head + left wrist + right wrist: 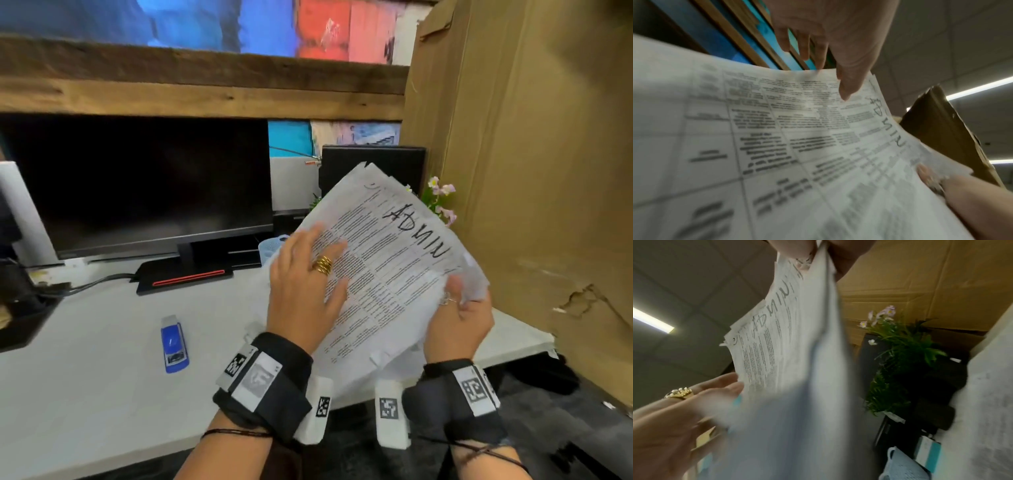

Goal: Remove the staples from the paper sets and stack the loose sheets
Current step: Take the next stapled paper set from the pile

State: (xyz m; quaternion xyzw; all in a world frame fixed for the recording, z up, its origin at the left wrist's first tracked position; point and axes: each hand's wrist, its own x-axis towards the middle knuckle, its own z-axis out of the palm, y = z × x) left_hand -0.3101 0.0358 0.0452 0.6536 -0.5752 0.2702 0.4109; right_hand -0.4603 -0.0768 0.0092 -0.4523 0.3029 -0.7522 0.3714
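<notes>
A thick set of printed papers (383,260) with "ADMIN" handwritten across the top sheet is held tilted above the white desk (85,377). My right hand (459,315) grips its near right edge, thumb on top and fingers underneath. My left hand (308,274), wearing a gold ring, lies flat on the left part of the top sheet with the fingers stretched out. In the left wrist view the left hand (838,40) hovers over the papers (797,146). In the right wrist view the papers (777,337) show ragged corners, with a small fastener at one far corner.
A blue stapler-like tool (174,342) lies on the desk to the left of my hands. A dark monitor (144,185) stands behind it. A large cardboard sheet (531,171) walls off the right side. A flowering plant (442,198) and a pale blue basket (270,245) sit behind the papers.
</notes>
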